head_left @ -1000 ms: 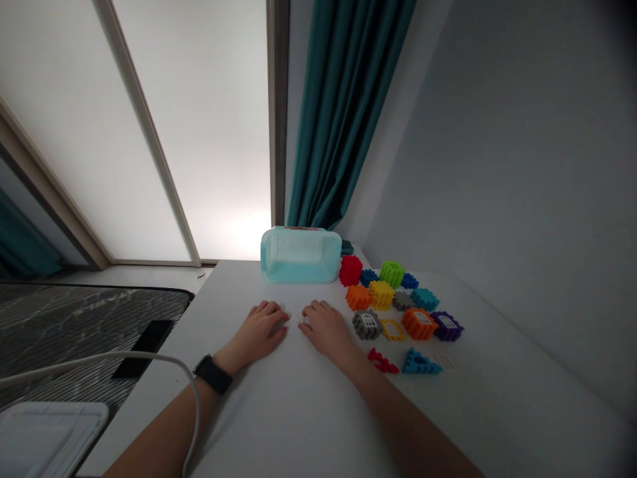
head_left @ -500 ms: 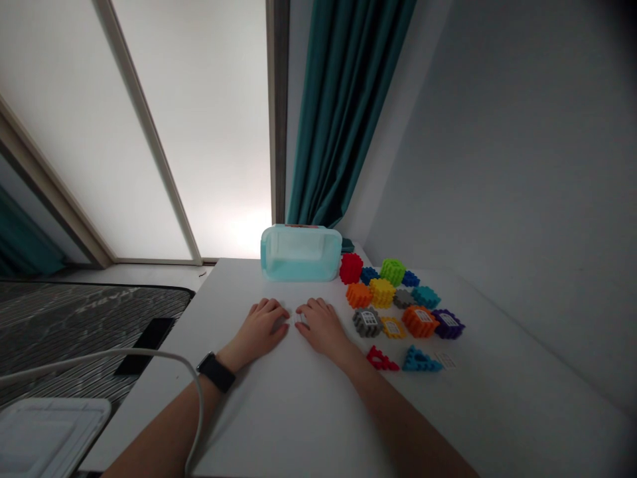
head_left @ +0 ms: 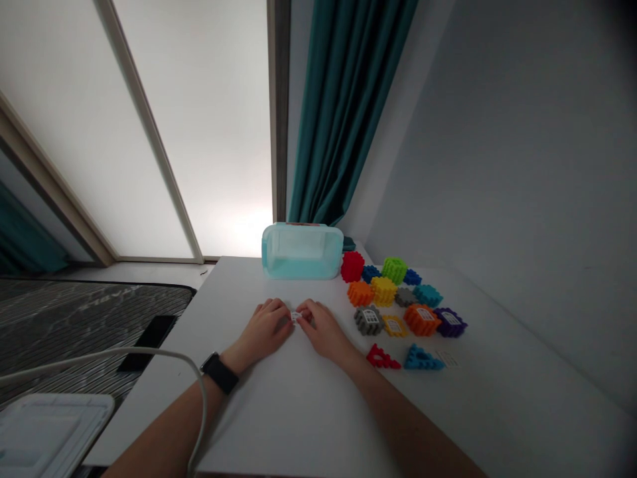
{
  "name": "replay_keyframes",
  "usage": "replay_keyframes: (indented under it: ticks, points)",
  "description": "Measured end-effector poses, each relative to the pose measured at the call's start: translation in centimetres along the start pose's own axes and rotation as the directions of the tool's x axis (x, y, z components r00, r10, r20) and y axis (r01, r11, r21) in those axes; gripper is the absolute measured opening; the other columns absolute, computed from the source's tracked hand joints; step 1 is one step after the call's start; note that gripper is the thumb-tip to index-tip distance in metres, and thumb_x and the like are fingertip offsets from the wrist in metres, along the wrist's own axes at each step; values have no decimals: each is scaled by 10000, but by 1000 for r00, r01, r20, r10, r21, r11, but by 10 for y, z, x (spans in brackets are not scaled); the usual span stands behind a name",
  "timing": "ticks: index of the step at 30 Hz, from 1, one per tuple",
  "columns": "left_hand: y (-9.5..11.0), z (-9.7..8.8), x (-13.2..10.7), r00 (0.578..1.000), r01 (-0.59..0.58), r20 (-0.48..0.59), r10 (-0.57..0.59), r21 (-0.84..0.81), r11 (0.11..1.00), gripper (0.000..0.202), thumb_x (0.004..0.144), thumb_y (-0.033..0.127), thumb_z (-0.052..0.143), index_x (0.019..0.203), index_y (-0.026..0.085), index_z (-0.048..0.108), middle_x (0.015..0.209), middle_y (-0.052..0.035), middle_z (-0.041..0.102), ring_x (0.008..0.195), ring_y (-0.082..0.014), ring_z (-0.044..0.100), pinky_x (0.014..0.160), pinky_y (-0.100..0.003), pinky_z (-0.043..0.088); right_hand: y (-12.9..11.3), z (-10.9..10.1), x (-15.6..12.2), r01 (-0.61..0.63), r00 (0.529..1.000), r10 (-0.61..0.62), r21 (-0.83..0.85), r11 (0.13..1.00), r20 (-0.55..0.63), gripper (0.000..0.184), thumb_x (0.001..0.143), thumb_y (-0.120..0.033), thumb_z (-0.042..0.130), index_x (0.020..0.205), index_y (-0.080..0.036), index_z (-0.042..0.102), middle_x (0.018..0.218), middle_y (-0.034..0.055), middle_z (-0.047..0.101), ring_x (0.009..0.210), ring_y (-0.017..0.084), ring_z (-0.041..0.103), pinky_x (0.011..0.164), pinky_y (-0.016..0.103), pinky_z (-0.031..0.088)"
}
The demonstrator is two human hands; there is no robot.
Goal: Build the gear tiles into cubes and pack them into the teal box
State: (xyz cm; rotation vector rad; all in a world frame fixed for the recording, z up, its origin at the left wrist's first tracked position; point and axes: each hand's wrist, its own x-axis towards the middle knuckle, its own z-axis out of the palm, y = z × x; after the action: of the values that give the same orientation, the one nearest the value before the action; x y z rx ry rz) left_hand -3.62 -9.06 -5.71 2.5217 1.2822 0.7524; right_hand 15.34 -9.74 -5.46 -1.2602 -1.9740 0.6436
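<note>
Between my two hands, just above the white table [head_left: 293, 411], is a small white window-frame piece [head_left: 296, 317]. My left hand [head_left: 267, 326], with a dark watch on its wrist, pinches the piece's left side. From the right, the thumb and fingers of my right hand [head_left: 324, 330] grip its other edge. My fingers cover part of it. To the right lie colourful toothed building blocks, the nearest being a grey block [head_left: 369, 321] with a similar white window in it. A red triangular piece [head_left: 383, 357] lies beside my right forearm.
A clear turquoise plastic box [head_left: 302, 252] stands behind my hands. Rows of blocks include a yellow block [head_left: 383, 291] and an orange block [head_left: 421, 321]. A blue triangular piece [head_left: 423, 358] is beside another white window [head_left: 448, 359]. A pale cable [head_left: 149, 352] crosses my left forearm.
My hands have drawn closer together. The white window piece, earlier lower between my fingertips, is now tilted up and pinched by both hands. The blocks stay in place.
</note>
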Motion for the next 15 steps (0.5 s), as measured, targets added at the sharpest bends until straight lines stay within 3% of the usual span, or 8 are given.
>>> replay_keyframes:
  ticks: [5, 9, 12, 15]
  points:
    - [7, -5, -1, 988, -57, -148, 44, -87, 995, 287, 871, 295, 632, 1148, 231, 590, 1102, -79, 626, 1046, -252, 576, 907, -410, 460, -4, -8, -1, -61, 995, 83, 305, 950, -60, 128, 896, -270, 526, 984, -198, 586, 890, 31, 677, 845, 190, 637, 739, 310, 496]
    - [9, -11, -4, 976, -117, -196, 100, -77, 990, 316, 896, 320, 633, 1201, 245, 595, 1107, -84, 612, 1055, -247, 580, 938, -415, 465, -7, -10, -4, -64, 995, 91, 402, 913, -48, 153, 892, -314, 541, 983, -204, 595, 857, 14, 678, 817, 183, 645, 746, 311, 516]
    - [7, -13, -5, 966, -139, -229, 120, -69, 988, 311, 904, 346, 635, 1199, 252, 605, 1124, -90, 594, 1079, -251, 574, 957, -430, 477, -9, -13, -6, -24, 994, 59, 339, 941, -92, 170, 906, -297, 516, 1014, -201, 606, 854, 18, 651, 806, 184, 632, 753, 322, 523]
    - [2, -16, -6, 948, -149, -295, 122, -73, 986, 300, 908, 343, 634, 1191, 250, 607, 1180, -100, 554, 1106, -250, 562, 973, -443, 493, -10, -18, -8, 131, 975, -113, 88, 987, -190, 214, 908, -258, 519, 1092, -205, 614, 985, 62, 621, 938, 217, 605, 875, 384, 511]
